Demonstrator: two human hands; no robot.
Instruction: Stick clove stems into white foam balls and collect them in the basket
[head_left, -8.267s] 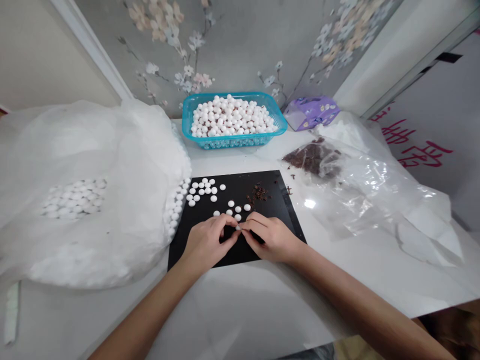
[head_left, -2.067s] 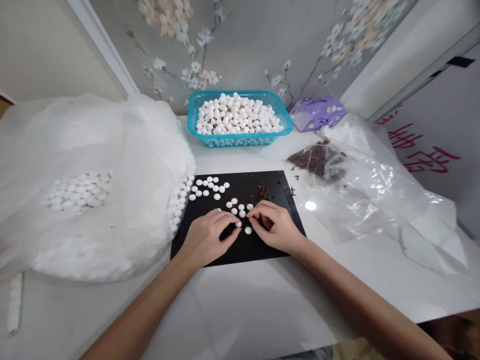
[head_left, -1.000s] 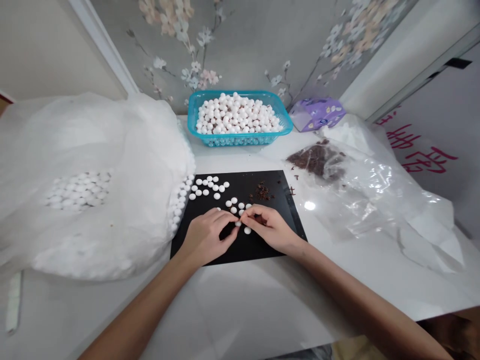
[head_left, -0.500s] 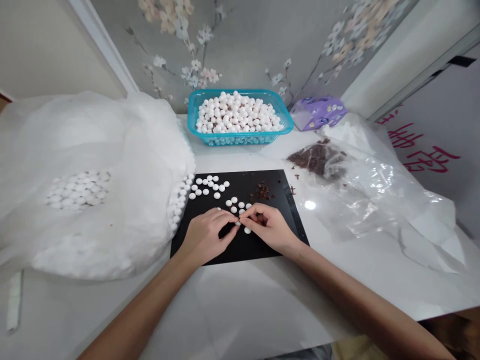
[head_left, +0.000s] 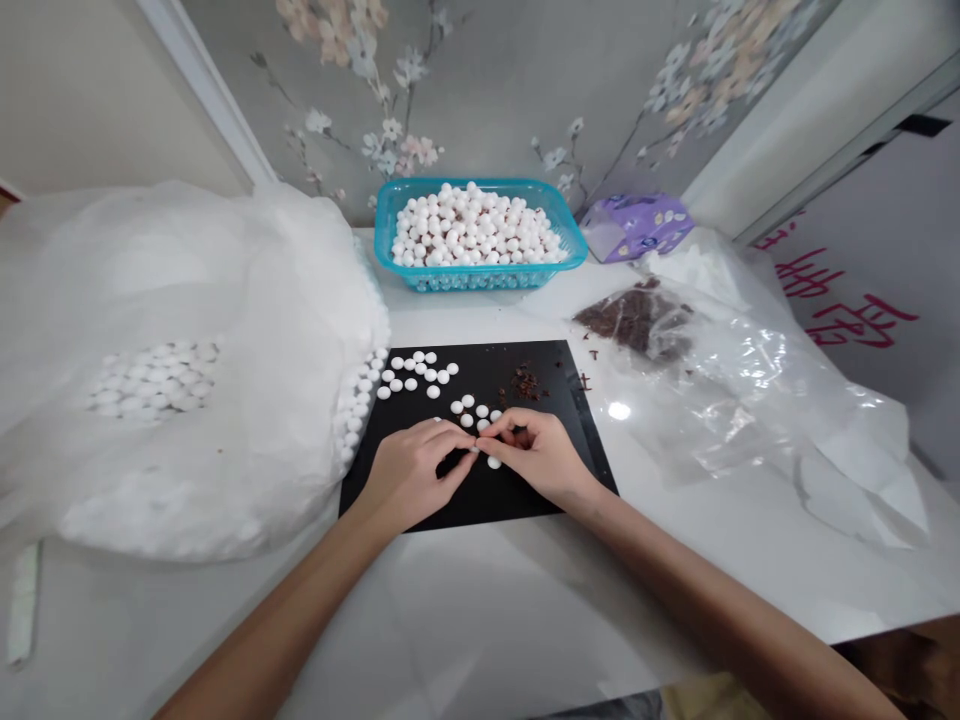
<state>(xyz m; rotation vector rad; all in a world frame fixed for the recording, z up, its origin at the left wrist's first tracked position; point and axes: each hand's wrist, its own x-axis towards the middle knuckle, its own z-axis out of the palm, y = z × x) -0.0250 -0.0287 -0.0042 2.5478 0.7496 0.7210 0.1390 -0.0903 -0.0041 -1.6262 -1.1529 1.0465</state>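
Observation:
My left hand and my right hand rest over a black mat, their fingertips meeting on a small white bead. The bead is mostly hidden by my fingers. Just past my fingertips lies a small cluster of loose white beads, and one more bead sits beside my right fingers. Another group of beads lies towards the far left of the mat. A pile of dark brown dried bits is on the mat, to the far right of my hands.
A turquoise plastic basket full of white beads stands behind the mat. A large translucent white bag of beads lies on the left. A clear plastic bag holds brown bits on the right, with a purple tissue box behind it.
My hands have come together from slightly apart, and my fingertips now meet on the white bead. The mat, basket and bags look unchanged apart from a small shift of the view.

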